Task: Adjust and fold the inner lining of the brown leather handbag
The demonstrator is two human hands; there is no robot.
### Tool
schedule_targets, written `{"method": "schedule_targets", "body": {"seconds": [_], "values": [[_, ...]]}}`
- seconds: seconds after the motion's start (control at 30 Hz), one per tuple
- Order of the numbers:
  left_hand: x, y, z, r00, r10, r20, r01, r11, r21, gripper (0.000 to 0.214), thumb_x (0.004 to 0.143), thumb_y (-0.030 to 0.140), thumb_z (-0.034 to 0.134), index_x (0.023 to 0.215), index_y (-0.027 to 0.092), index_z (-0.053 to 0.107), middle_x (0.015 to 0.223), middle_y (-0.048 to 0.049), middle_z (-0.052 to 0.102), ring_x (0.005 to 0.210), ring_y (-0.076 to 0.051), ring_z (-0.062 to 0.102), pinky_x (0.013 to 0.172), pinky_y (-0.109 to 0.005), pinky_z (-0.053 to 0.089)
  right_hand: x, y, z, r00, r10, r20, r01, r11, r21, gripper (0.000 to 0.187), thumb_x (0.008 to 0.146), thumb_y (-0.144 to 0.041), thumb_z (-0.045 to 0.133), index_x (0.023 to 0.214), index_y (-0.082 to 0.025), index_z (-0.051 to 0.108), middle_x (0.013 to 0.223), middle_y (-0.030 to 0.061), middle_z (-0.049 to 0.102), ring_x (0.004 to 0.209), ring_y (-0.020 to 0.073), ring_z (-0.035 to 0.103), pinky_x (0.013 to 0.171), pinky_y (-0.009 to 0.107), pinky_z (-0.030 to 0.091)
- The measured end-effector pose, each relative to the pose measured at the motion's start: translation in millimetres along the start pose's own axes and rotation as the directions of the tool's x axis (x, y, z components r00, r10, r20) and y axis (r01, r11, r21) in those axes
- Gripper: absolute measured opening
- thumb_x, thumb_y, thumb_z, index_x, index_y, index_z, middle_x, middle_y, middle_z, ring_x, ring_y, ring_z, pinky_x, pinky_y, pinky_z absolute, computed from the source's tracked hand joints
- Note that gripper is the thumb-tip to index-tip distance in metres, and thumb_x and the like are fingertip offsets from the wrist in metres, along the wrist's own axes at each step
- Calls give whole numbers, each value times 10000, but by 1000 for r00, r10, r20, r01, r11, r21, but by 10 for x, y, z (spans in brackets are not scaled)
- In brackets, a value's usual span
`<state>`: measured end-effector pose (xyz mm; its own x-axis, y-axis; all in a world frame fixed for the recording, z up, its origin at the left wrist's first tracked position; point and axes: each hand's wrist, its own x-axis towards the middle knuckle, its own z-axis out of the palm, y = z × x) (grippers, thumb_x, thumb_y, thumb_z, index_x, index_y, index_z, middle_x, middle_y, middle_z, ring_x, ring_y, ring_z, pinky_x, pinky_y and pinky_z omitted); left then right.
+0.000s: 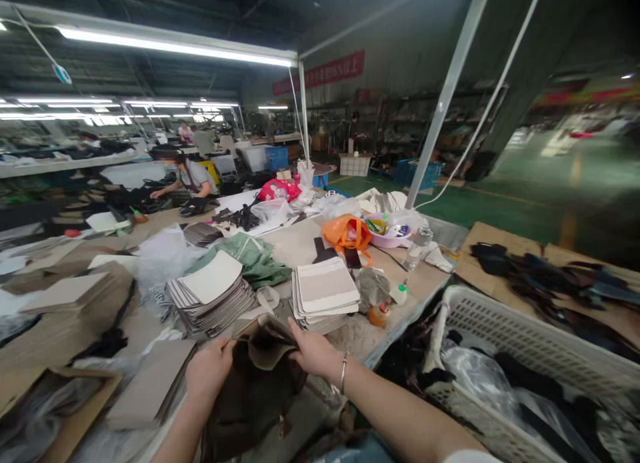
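Head view: the left hand (209, 366) and right hand (316, 352) pinch the dark bag (250, 400) between them; it looks soft, best held by its top edge.

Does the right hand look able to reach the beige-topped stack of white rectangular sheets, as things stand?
Probably yes: the right hand is close to the stack, with nothing visible between them. However, it grips a dark olive-brown bag-like piece, so it must probably release it first.
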<state>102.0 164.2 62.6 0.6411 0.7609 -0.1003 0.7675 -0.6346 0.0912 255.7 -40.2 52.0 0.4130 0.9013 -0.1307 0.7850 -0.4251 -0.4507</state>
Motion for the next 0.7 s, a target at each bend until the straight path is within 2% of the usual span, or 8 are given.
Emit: {"method": "schedule_targets", "body": {"seconds": [0.1, 0.2, 0.27, 0.4, 0.53, 0.57, 0.63, 0.7], "values": [[-71, 45, -41, 999, -41, -12, 41, 999, 24, 425, 905, 418, 269, 950, 217, 642, 933, -97, 696, 904, -292, 638, 741, -348, 450, -29, 18, -28, 1000, 8, 2, -8, 999, -31, 810, 818, -431, 523, 1473, -87, 193, 1022, 178, 654, 940, 288, 625, 746, 336, 470], [-198, 55, -121, 989, -147, -1, 147, 989, 15, 410, 894, 422, 290, 906, 203, 637, 898, -108, 691, 894, -286, 640, 727, -343, 457, -17, 49, -85, 999, -51, 17, 51, 998, -43, 519, 850, -419, 477, 1297, -155, 486, 1001, 119, 668, 931, 238, 627, 749, 287, 453], [-348, 43, -205, 974, -226, 15, 226, 974, -6, 383, 887, 400, 321, 887, 188, 640, 905, -114, 690, 911, -272, 639, 736, -330, 465, 7, 56, -121, 992, -119, 46, 121, 991, -51, 334, 871, -353, 440, 1113, -187, 599, 988, 82, 674, 919, 201, 626, 745, 256, 434], [-687, -13, -343, 931, -365, 5, 365, 931, -29, 349, 890, 337, 348, 926, 151, 642, 978, -141, 681, 976, -259, 622, 817, -343, 467, 171, 68, -128, 961, -256, 104, 263, 963, -65, 279, 879, -266, 389, 1015, -177, 616, 900, 83, 680, 833, 187, 629, 688, 258, 403], [-1004, -171, -352, 862, -498, 94, 503, 864, -39, 321, 847, 363, 481, 1054, 159, 616, 1049, -125, 667, 1021, -247, 611, 855, -326, 469, 416, 35, -6, 922, -366, 129, 376, 925, -58, 304, 893, -308, 353, 974, -185, 619, 880, 100, 676, 792, 218, 627, 643, 288, 383], [-1094, -207, -351, 863, -487, 135, 498, 865, -64, 424, 792, 396, 577, 1151, 171, 575, 1105, -109, 654, 1049, -231, 601, 876, -303, 465, 450, 22, 31, 913, -385, 135, 395, 917, -54, 315, 899, -329, 345, 967, -189, 620, 877, 99, 675, 785, 222, 626, 637, 292, 381], [-1263, -240, -364, 907, -389, 159, 409, 904, -122, 775, 653, 415, 736, 1328, 179, 438, 1279, -114, 560, 1164, -219, 536, 959, -284, 430, 485, 8, 97, 900, -411, 141, 421, 906, -41, 337, 906, -379, 345, 965, -201, 625, 872, 90, 677, 776, 226, 628, 633, 298, 383], [-1375, -210, -390, 970, -231, 77, 239, 963, -125, 927, 600, 404, 788, 1398, 210, 357, 1438, -134, 389, 1308, -262, 389, 1067, -364, 344, 500, 16, 151, 893, -433, 126, 435, 900, 11, 355, 897, -441, 376, 1005, -218, 630, 899, 72, 681, 801, 229, 633, 648, 298, 403]]}}
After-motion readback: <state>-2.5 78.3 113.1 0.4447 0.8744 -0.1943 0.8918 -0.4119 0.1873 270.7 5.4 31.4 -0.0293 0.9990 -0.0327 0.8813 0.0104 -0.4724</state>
